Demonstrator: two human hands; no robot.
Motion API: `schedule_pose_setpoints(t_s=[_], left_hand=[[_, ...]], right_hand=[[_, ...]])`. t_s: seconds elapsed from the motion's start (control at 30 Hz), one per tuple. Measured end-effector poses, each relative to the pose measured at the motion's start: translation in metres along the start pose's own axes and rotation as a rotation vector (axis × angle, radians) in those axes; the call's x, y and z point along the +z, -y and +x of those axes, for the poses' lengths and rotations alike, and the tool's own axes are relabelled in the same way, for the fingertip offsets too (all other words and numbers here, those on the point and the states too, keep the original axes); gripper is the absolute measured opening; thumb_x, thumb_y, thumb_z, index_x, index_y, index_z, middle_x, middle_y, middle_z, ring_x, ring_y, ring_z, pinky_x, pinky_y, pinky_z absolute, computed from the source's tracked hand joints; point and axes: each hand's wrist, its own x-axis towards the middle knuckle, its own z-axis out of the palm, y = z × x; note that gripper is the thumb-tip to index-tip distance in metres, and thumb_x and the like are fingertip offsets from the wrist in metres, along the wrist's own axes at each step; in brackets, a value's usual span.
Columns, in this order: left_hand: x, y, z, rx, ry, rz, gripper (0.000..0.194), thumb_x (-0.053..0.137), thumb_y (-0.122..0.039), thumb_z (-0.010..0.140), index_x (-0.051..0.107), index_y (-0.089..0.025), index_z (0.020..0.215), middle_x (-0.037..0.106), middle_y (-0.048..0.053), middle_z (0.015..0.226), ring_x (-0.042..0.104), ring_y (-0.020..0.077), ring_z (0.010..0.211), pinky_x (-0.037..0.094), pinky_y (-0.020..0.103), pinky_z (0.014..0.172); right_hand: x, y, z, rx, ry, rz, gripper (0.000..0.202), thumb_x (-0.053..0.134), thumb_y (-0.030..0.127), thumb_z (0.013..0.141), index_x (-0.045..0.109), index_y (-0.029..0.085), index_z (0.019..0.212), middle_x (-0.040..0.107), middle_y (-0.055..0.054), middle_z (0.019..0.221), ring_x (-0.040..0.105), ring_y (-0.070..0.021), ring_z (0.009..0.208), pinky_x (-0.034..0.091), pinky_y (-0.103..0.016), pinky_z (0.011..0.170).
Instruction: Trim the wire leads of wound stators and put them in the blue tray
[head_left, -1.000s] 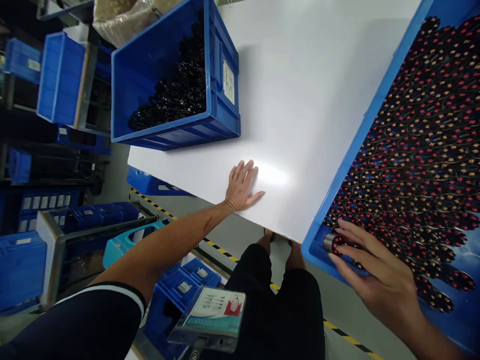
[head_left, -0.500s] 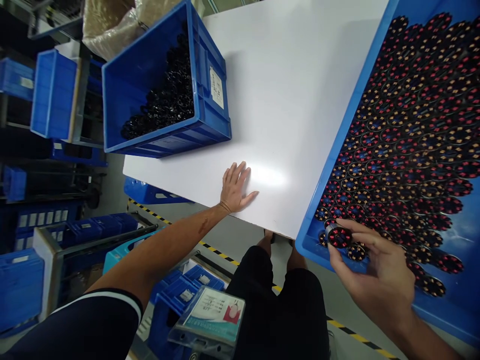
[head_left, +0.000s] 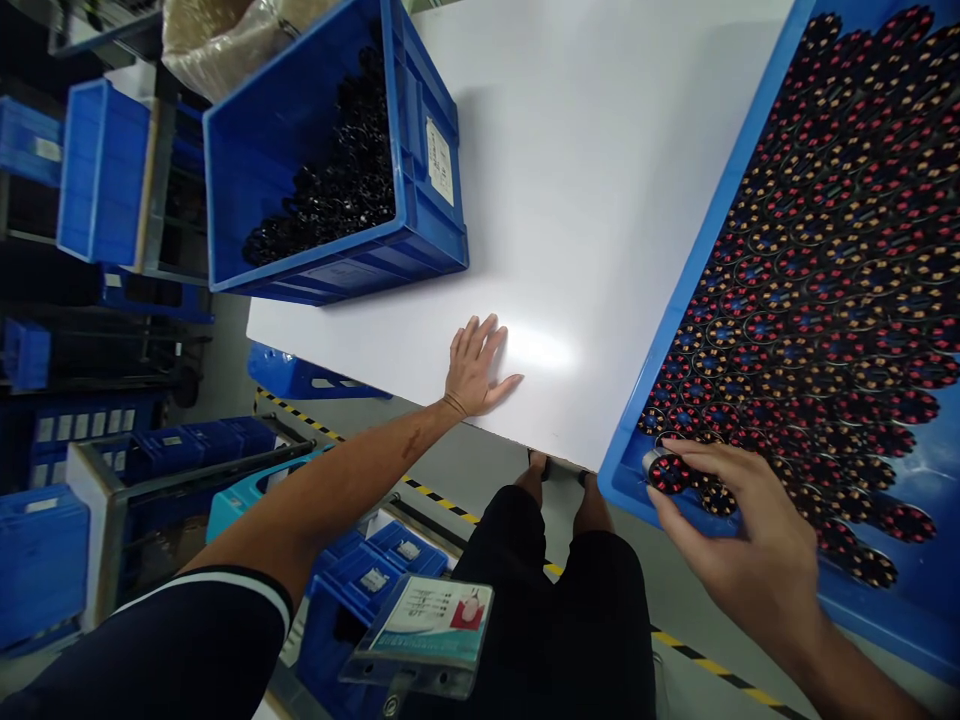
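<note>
My left hand (head_left: 472,372) lies flat on the white table (head_left: 570,200) near its front edge, fingers spread, holding nothing. At the near left corner of the right blue bin (head_left: 675,290), my right hand (head_left: 739,510) pinches a round metal-sided part (head_left: 667,472) between thumb and fingers. The part has a dark face with red marks. Rows of similar round parts (head_left: 840,290), with red or orange marks, fill much of that bin.
Another blue bin (head_left: 431,230), holding shiny black parts (head_left: 337,170), stands tilted in view at the table's left. Shelves with blue boxes (head_left: 105,170) are at far left. A badge (head_left: 427,625) hangs in front of my body.
The right hand and the pinched part have shifted slightly left relative to the bin, nearer its corner. My left hand stays flat on the table. The whole view has shifted a little.
</note>
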Motion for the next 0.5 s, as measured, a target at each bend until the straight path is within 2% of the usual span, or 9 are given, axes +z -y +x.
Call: schedule_pose_setpoints(t_s=[0.13,0.2,0.33,0.5], left_hand=[[-0.001,0.000,0.000,-0.002,0.015,-0.010,0.083,0.042,-0.074,0.093,0.021,-0.029,0.161,0.035,0.011,0.168,0.024,0.0358,0.159,0.020,0.060,0.127],[-0.001,0.000,0.001,-0.012,0.019,-0.019,0.084,0.041,-0.075,0.093,0.021,-0.030,0.161,0.035,0.011,0.168,0.024,0.0358,0.160,0.018,0.060,0.127],[-0.002,-0.001,0.001,-0.029,0.024,-0.033,0.084,0.040,-0.076,0.093,0.020,-0.031,0.161,0.033,0.010,0.169,0.022,0.0356,0.160,0.017,0.060,0.128],[-0.004,-0.003,0.002,-0.041,0.050,-0.082,0.085,0.041,-0.076,0.092,0.021,-0.030,0.161,0.033,0.010,0.169,0.020,0.0366,0.161,0.015,0.062,0.128]], right_hand=[[0.010,-0.015,-0.005,0.041,0.212,0.037,0.020,0.063,0.035,0.097,0.068,0.022,0.112,0.075,-0.004,0.098,0.073,-0.0191,0.082,0.062,-0.030,0.072],[0.017,-0.020,-0.007,0.058,0.265,0.002,0.025,0.059,0.040,0.099,0.069,0.022,0.111,0.074,-0.003,0.089,0.072,-0.0184,0.073,0.061,-0.030,0.066],[0.027,-0.023,-0.006,0.057,0.280,-0.095,0.029,0.053,0.044,0.101,0.069,0.020,0.106,0.071,-0.004,0.080,0.069,-0.0201,0.068,0.059,-0.033,0.064],[0.033,-0.023,-0.003,-0.036,0.275,-0.238,0.029,0.048,0.043,0.104,0.064,0.019,0.101,0.071,-0.006,0.089,0.069,-0.0194,0.070,0.056,-0.033,0.064]])
